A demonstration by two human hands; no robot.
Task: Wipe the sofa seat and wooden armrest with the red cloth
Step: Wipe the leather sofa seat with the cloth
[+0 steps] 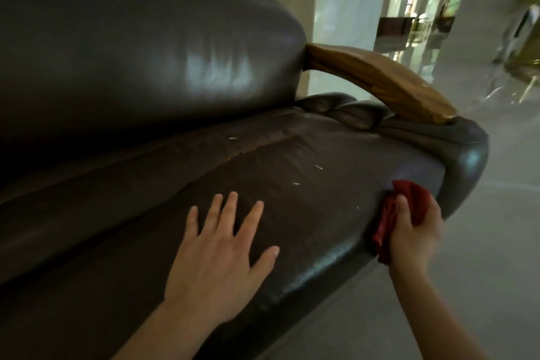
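Dark brown leather on the sofa seat (292, 184): mostly matt and creased, scuffed and cracked along a seam toward 11 o'clock, flecked with pale specks, glossier on the rounded front edge toward 5 o'clock. Smoother, shinier leather on the back cushion (146, 61), with soft highlights. Polished wood on the wooden armrest (380, 82) at 2 o'clock, grain showing, slightly chipped near the tip. Soft, matt, crumpled fabric in the red cloth (409, 207). Pale, smooth, faintly reflective floor (482, 272).

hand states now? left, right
Left hand: open, flat on the dark brown leather sofa seat.
Right hand: closed on the crumpled red cloth.
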